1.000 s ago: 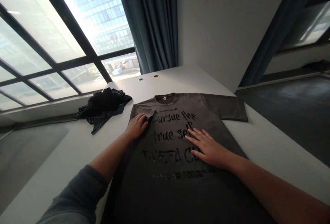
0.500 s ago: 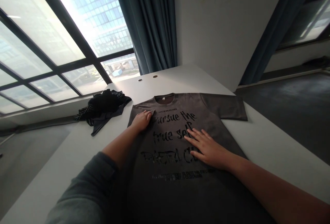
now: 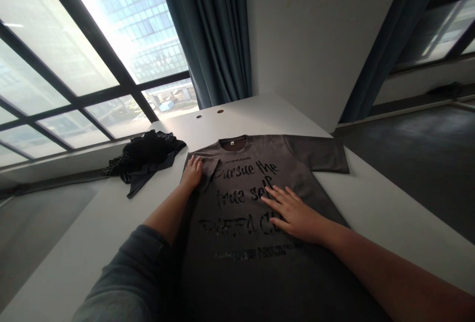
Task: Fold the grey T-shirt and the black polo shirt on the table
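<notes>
Head-camera log: palms down, nothing gripped

From my remote view, the room first: a tall gridded window (image 3: pixel 85 60) on the left with office blocks outside, a dark teal curtain (image 3: pixel 208 30) beside it, a white wall (image 3: pixel 319 30) at the corner, and a dark grey floor (image 3: pixel 419 163) on the right. The white table (image 3: pixel 256 114) runs toward that corner, with two small round grommets (image 3: pixel 210 114) near its far edge. A crumpled black garment (image 3: pixel 143 156) lies on the table just beside the near shoulder of a dark brown printed T-shirt (image 3: pixel 241 257). The shirt lies flat, collar away from me, its lower part running off the bottom of the view. Its sleeve on the left of view (image 3: pixel 206 163) is folded in over the chest; the other sleeve (image 3: pixel 319 154) lies spread out. The left hand (image 3: pixel 192 173) rests open and flat against that fold, with no grasp I can see. The right hand (image 3: pixel 293 215) lies open on the printed lettering, fingers spread, released
</notes>
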Available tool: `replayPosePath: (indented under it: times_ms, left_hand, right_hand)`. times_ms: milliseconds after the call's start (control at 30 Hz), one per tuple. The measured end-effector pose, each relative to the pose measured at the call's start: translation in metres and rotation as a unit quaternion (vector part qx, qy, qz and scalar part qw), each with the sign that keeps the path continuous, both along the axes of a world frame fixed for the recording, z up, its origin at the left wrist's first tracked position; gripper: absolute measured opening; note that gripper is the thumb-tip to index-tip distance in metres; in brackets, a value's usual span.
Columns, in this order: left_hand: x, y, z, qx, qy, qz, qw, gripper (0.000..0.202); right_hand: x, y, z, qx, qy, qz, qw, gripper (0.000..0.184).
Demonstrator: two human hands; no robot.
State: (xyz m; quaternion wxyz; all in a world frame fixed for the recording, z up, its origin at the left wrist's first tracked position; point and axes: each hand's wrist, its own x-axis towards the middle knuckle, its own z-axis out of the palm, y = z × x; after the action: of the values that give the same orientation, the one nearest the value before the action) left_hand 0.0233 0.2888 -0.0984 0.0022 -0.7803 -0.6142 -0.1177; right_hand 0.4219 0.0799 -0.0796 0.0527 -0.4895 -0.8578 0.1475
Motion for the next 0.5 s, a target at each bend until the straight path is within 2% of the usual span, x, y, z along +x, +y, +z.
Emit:
replayPosePath:
  times_ms: [100, 200, 367, 500]
  left_hand:
    - [-0.024, -0.009, -0.001, -0.029, 0.005, 0.005, 1.0, 0.061]
    - [-0.034, -0.024, 0.002, -0.059, 0.039, -0.039, 0.997, 0.066]
    - [-0.022, -0.045, 0.01, -0.099, 0.079, -0.142, 0.982, 0.069]
    - [-0.012, -0.053, 0.012, -0.102, 0.084, -0.146, 0.98, 0.067]
  right_hand:
    - [0.001, 0.001, -0.002, 0.006, 0.01, 0.001, 1.0, 0.066]
    - [0.002, 0.002, -0.006, 0.01, 0.013, 0.001, 1.0, 0.066]
    - [0.004, 0.003, -0.009, 0.017, 0.015, 0.006, 1.0, 0.066]
    - [0.004, 0.004, -0.01, 0.016, 0.014, 0.007, 1.0, 0.066]
